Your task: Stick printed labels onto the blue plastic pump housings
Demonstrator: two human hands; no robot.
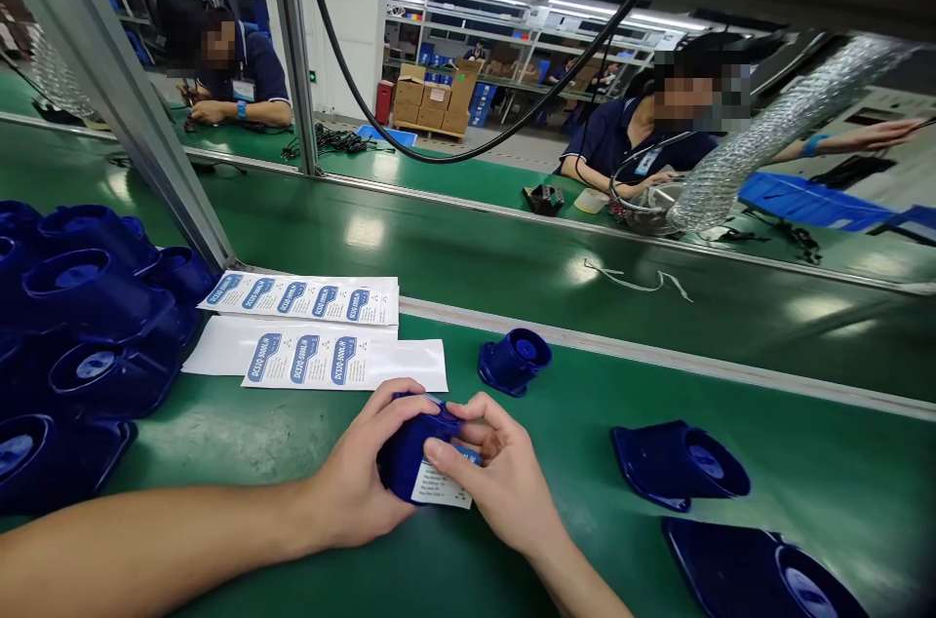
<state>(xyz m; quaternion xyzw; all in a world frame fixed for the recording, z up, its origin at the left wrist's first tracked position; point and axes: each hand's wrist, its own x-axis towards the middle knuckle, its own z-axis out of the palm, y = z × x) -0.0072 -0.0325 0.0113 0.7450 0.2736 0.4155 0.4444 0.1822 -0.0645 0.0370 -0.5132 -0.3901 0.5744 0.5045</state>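
A dark blue plastic housing (399,462) sits in my left hand (366,467), whose fingers wrap round its side and top. My right hand (493,467) pinches a white and blue printed label (445,487) between thumb and fingers. The label lies against the side of the housing; how much of it is stuck down I cannot tell. Just beyond my hands are sheets of the same labels (314,360), one strip partly used. A smaller blue housing (516,362) stands on the green bench behind my right hand.
Several blue housings (95,296) are piled at the left. Two more, a short one (680,462) and a larger one (760,564), lie at the right. A metal post (138,101) rises beyond the sheets. Two co-workers sit across the green belt (468,243).
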